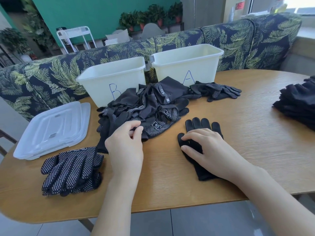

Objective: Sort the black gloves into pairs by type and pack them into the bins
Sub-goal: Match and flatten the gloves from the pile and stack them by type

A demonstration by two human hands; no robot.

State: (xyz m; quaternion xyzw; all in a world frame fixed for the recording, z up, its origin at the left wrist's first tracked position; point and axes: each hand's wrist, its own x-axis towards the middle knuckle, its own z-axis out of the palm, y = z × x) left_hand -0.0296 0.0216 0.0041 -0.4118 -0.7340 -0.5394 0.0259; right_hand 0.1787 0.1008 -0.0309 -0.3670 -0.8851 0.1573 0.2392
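Bins: bin A (187,65) and bin B (110,77) appear unfilled
Unsorted: mixed pile (144,106) remains
Left hand (125,147): pinches pile glove
Right hand (208,147): flat on plain glove (202,126)
Sorted: dotted stack (71,169)

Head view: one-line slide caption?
Left hand pinches a glove from the pile; right hand flattens a plain glove.

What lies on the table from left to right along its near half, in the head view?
Clear plastic lids → stack of white-dotted black gloves → left hand → plain black glove under the right hand → pile of plain black gloves.
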